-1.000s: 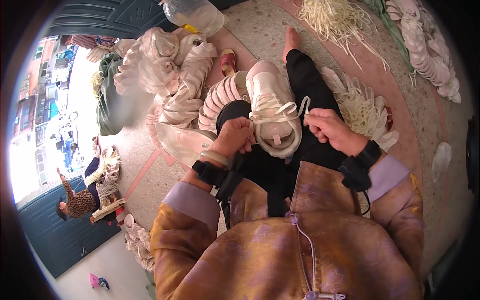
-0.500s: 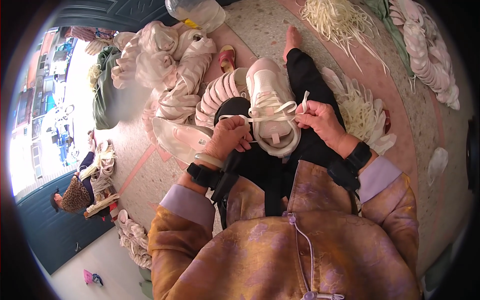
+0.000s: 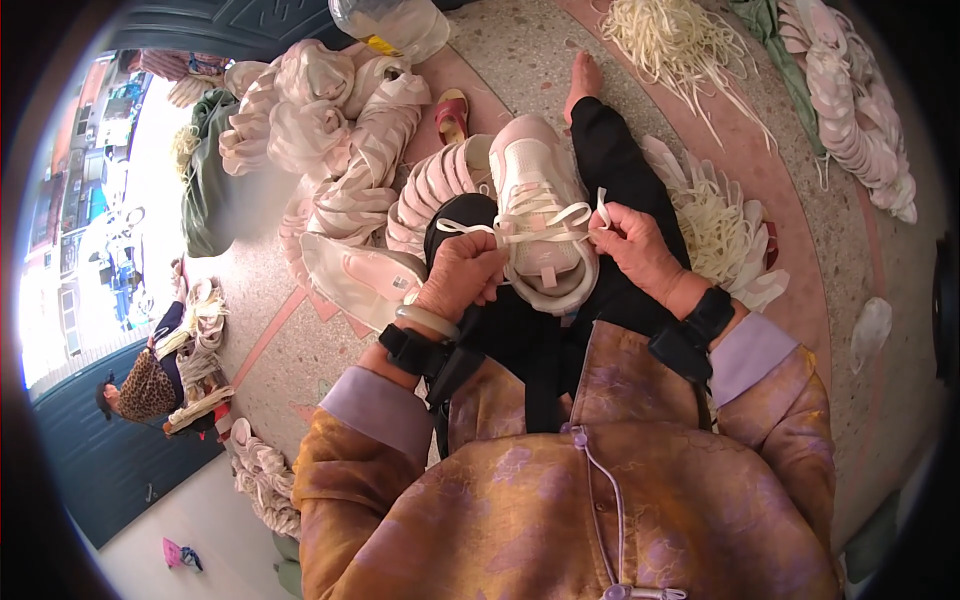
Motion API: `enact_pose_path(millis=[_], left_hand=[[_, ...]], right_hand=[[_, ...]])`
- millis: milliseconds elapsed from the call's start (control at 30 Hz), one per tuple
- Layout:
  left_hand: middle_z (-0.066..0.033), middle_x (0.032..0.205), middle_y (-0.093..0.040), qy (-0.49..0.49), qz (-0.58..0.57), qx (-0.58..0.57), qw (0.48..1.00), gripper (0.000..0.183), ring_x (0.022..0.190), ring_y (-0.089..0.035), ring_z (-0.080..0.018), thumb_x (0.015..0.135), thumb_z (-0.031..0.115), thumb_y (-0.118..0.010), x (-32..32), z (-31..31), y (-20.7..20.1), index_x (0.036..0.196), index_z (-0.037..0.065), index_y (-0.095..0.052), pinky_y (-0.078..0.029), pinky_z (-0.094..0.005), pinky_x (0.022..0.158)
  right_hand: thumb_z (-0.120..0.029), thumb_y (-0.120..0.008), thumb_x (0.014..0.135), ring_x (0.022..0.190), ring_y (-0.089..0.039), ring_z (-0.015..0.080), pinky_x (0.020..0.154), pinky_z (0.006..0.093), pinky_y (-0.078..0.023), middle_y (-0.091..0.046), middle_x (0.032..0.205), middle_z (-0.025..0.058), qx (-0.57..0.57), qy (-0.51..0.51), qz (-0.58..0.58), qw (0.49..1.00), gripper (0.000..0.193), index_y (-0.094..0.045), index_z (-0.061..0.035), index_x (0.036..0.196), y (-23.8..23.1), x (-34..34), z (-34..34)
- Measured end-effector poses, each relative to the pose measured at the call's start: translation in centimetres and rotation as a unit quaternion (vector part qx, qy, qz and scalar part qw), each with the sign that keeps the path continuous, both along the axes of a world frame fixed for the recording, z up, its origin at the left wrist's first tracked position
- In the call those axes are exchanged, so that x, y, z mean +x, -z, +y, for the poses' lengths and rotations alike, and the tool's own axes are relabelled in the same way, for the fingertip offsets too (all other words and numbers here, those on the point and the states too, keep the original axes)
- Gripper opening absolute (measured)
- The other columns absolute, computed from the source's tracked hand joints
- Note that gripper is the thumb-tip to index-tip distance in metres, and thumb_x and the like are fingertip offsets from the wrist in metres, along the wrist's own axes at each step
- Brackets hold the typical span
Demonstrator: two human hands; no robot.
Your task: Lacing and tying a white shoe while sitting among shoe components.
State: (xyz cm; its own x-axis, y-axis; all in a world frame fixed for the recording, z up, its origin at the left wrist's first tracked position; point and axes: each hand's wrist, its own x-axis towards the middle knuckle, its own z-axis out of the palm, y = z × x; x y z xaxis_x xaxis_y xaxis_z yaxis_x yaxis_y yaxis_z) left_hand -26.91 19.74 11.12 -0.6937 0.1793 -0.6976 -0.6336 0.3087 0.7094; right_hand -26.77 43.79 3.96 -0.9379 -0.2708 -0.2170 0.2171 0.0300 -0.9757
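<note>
A pale pink and white sneaker [image 3: 527,162] rests on my lap between my thighs, toe pointing away and heel opening toward me. A flat cream shoelace [image 3: 545,215] crosses its upper part, with a loop across the tongue. At the left of the collar, my left hand [image 3: 462,272] pinches one side of the lace, and a loop of it sticks out beyond the fingers. On the other side my right hand [image 3: 638,245] is closed on the other lace end, whose tip points up above the thumb.
Stacked pale shoe uppers [image 3: 355,190] lie to the left, near a red sandal [image 3: 452,115]. Bundles of cream laces [image 3: 675,45] are on the speckled floor at upper right, more beside my right leg. Far left, another person [image 3: 150,390] sits among similar piles. A clear plastic jug [image 3: 395,25] stands at the top.
My left hand has turned slightly and moved closer to the shoe, and a lace loop now shows to its left. The right hand stays nearly in place with its lace end.
</note>
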Motion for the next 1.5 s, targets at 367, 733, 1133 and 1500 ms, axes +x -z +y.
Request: enact_pose_path(millis=[367,733,1133,1500], left_hand=[[-0.0053,0.071,-0.061,-0.112,0.014,0.044,0.993,0.010,0.056,-0.060,-0.0122,0.085,0.013,-0.055,0.0,0.2,0.3,0.079,0.005,-0.055,-0.049,-0.0216,0.049],[-0.0080,0.072,-0.062,-0.112,0.005,0.066,0.991,0.011,0.059,-0.062,-0.0162,0.083,0.012,-0.058,0.2,-0.1,0.6,0.082,0.001,-0.059,-0.050,-0.0238,0.050],[-0.0055,0.068,-0.059,-0.040,0.020,-0.004,0.999,0.014,0.054,-0.061,-0.0142,0.087,0.013,-0.055,0.5,-0.7,0.9,0.082,0.000,-0.058,-0.050,-0.0223,0.045],[-0.0047,0.071,-0.060,-0.056,0.037,0.023,0.997,0.015,0.058,-0.063,-0.0140,0.088,0.017,-0.054,0.5,-0.9,1.5,0.088,0.003,-0.057,-0.050,-0.0216,0.048]], right_hand=[[-0.011,-0.057,0.080,0.067,-0.057,0.0372,0.056,0.0393,-0.045,-0.057,0.069,0.0188,0.164,0.045,0.167,0.971,0.012,-0.050,-0.0011,0.076,0.1,-1.4,-0.9],[-0.009,-0.056,0.080,0.067,-0.057,0.0371,0.056,0.0388,-0.045,-0.057,0.069,0.0192,0.170,0.029,0.150,0.973,0.009,-0.052,-0.0011,0.078,-0.4,-0.4,0.0],[-0.008,-0.052,0.076,0.070,-0.060,0.0289,0.062,0.0378,-0.046,-0.059,0.073,0.0109,0.339,-0.098,0.400,0.846,0.002,-0.050,-0.0063,0.077,-2.9,-1.4,-1.1],[-0.028,-0.060,0.078,0.062,-0.059,0.0351,0.056,0.0440,-0.046,-0.057,0.062,0.0167,0.377,-0.070,0.239,0.892,0.027,-0.051,-0.0043,0.067,-1.1,-0.8,-1.2]])
